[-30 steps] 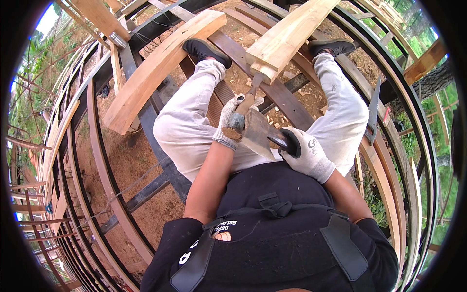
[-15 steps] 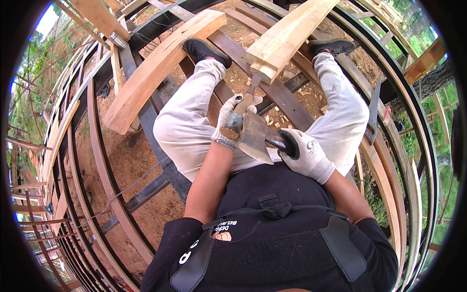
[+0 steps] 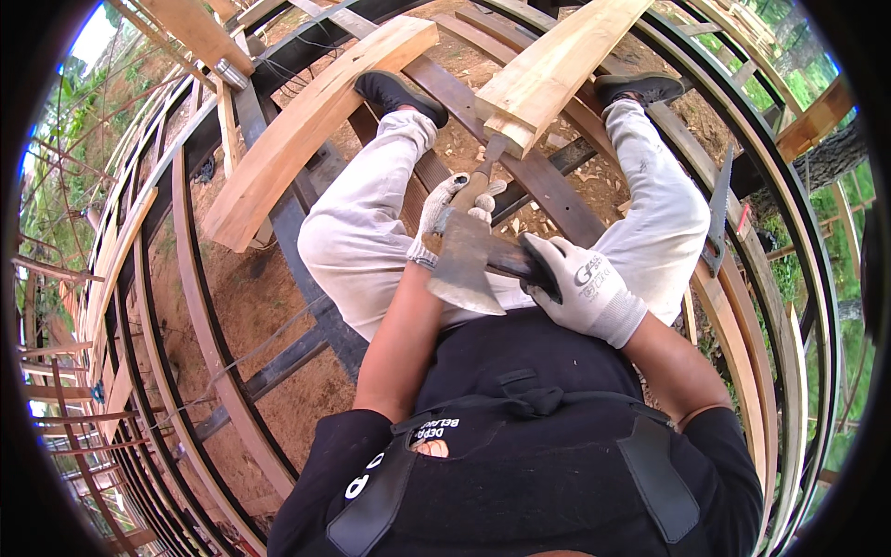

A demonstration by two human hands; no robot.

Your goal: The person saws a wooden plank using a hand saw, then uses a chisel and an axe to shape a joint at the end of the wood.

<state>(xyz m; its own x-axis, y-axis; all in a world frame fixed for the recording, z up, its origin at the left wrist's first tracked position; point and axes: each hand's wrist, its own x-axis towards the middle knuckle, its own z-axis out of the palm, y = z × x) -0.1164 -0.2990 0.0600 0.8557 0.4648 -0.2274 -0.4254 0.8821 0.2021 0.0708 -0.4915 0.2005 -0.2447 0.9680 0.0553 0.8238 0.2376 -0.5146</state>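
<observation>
Gripping a chisel (image 3: 476, 184) by its wooden handle, the left hand (image 3: 434, 221), in a pale knitted glove, has its fingers curled around the shaft between the seated person's knees. The chisel slants away from the body, its metal end at the near end of a light timber (image 3: 557, 79), which is stepped at that end and runs toward the upper edge of the view. The right hand (image 3: 585, 286), in a white glove with a dark palm, has its fingers wrapped around the handle of a hatchet (image 3: 462, 265). The hatchet's head lies in front of the chisel's butt, its cutting edge turned toward the person's black shirt (image 3: 548, 390); whether head and chisel touch cannot be told.

Beyond the left knee, a second, thicker timber (image 3: 316, 135) rests at a slant across the dark bars. Two black shoes (image 3: 401, 97) (image 3: 639, 88) flank the stepped timber. A handsaw (image 3: 720, 209) stands near the right knee, blade upward in the view. Pale wood chips (image 3: 594, 178) lie scattered on the brown ground below.
</observation>
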